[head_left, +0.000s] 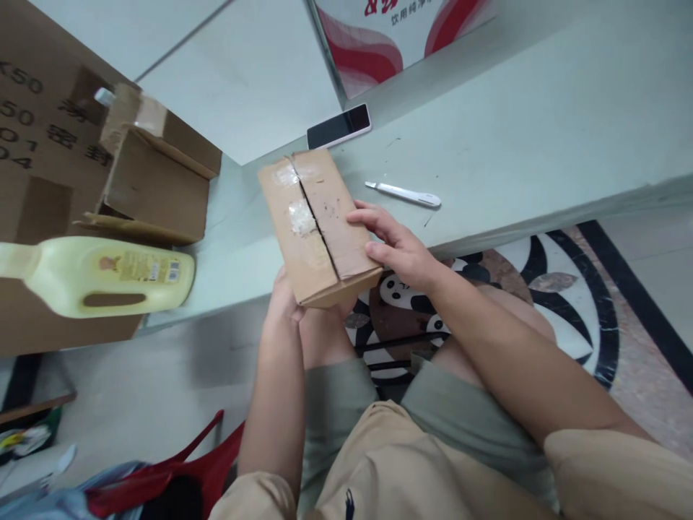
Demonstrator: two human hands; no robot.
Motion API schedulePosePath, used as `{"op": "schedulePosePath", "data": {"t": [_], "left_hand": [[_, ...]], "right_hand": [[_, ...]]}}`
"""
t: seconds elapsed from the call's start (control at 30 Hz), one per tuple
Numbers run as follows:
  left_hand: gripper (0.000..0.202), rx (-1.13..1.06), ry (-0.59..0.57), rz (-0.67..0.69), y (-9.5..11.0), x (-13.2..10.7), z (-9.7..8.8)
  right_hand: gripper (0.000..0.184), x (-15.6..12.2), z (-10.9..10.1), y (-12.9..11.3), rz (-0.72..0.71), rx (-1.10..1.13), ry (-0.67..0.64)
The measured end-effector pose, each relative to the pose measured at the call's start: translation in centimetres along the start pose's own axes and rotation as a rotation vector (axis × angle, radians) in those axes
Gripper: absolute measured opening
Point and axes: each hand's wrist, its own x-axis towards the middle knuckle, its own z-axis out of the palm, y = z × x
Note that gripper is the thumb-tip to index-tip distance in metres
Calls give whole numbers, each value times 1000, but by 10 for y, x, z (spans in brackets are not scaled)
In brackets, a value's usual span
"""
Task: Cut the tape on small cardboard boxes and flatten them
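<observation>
A small brown cardboard box (319, 224) is tilted over the front edge of the pale table. A dark slit runs between its top flaps, and torn pieces of clear tape cling beside it. My left hand (284, 296) grips the near left corner from below, its fingers partly hidden under the box. Against the right side rests my right hand (401, 245), thumb and fingers bent on the cardboard. To the right of the box, a white-handled scalpel (403, 193) lies on the table, apart from both hands.
Behind the box lies a phone (340, 126). A red and white carton (401, 36) stands at the back. On the left are a yellow jug (108, 278), an opened cardboard box (157, 184) and a large printed carton (32, 115). The table's front edge (541, 217) runs above my legs.
</observation>
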Motion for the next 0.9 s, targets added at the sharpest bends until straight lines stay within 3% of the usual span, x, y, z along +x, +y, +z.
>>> {"op": "schedulePosePath", "data": {"t": [0.1, 0.2, 0.33, 0.47, 0.57, 0.63, 0.77, 0.83, 0.9], "left_hand": [[47, 93, 53, 150, 4, -2, 10], [60, 97, 121, 494, 24, 8, 12], [61, 208, -73, 854, 55, 41, 13], [58, 307, -212, 735, 58, 68, 25], [41, 37, -243, 663, 44, 67, 38], [29, -73, -226, 633, 37, 59, 46], [26, -97, -201, 606, 33, 51, 52], [29, -100, -204, 601, 34, 51, 52], [31, -102, -199, 607, 34, 53, 51]], "right_hand": [[53, 0, -4, -1, -4, -1, 38], [51, 1, -9, -1, -43, 7, -6], [48, 2, -8, -3, -102, 29, -86], [42, 2, -6, -7, -103, -8, -49], [41, 4, -9, -6, -107, -5, 13], [39, 8, -17, -2, -75, -63, 122], [33, 18, -42, 7, 108, -651, 460], [45, 22, -52, 11, 243, -941, 512], [49, 25, -57, 13, 351, -1103, 471]]}}
